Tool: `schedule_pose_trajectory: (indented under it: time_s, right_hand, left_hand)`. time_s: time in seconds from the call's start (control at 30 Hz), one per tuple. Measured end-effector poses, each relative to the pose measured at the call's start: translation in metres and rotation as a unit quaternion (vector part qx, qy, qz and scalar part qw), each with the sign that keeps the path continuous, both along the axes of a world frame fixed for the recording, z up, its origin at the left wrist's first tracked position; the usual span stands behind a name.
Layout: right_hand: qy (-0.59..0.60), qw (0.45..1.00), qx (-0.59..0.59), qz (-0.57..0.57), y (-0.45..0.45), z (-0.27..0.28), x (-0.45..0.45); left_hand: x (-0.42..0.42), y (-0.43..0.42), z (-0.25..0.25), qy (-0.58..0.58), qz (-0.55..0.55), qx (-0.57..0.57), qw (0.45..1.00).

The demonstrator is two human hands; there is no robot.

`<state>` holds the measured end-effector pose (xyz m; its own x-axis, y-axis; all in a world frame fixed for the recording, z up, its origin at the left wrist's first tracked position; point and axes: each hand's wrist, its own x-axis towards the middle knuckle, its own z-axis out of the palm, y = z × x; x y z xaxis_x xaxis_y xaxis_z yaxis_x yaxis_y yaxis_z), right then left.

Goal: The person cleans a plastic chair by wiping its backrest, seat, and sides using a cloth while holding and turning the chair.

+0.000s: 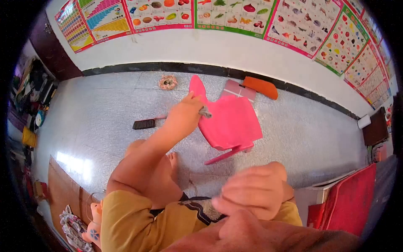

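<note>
A pink plastic chair (231,122) stands tilted on the floor in front of me. My left hand (184,114) reaches out to its left edge, with closed fingers around a small grey cloth (205,111) pressed at the chair's side. How much of the cloth lies inside the fist is hidden. My right hand (256,191) is raised close to my face, back toward the camera. Its fingers stretch to the left side by side, slightly blurred, and nothing shows in them.
A black-bristled brush (145,124) lies left of the chair. Near the wall are a roll of patterned tape (168,82), a pink tiled-looking panel (238,91) and an orange piece (260,87). A red board (350,199) stands at right, an orange toy animal (95,220) at lower left.
</note>
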<state>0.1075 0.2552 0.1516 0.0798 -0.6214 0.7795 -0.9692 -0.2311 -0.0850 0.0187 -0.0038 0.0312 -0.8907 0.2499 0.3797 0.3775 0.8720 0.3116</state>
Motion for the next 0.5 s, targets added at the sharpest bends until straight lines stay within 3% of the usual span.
schedule_pose_trajectory:
  time_s: [0.07,0.13,0.23,0.33,0.37,0.43,0.5]
  right_hand:
    - [0.017,0.997,-0.023,-0.073,-0.013,0.007,0.002]
    - [0.013,0.997,-0.009,-0.071,-0.020,0.015,0.005]
    - [-0.090,0.996,0.019,0.023,-0.033,0.007,0.009]
    - [-0.072,0.994,0.066,0.053,-0.045,0.019,0.000]
    - [-0.077,0.996,0.042,0.029,-0.047,0.024,-0.001]
    - [-0.127,0.990,-0.049,-0.027,-0.054,0.031,0.001]
    - [-0.148,0.976,-0.161,-0.001,-0.069,0.030,0.001]
  left_hand:
    - [-0.011,-0.001,-0.004,-0.025,0.002,0.036,0.999]
    - [-0.020,-0.002,-0.004,-0.033,0.023,0.052,0.998]
    - [-0.036,-0.003,-0.013,-0.021,0.061,0.074,0.995]
    - [-0.058,-0.011,-0.029,0.047,0.091,0.090,0.991]
    - [-0.066,-0.011,-0.035,0.073,0.091,0.099,0.988]
    - [-0.056,-0.010,-0.014,-0.004,0.104,0.129,0.986]
    - [-0.067,-0.019,-0.027,-0.001,0.096,0.074,0.993]
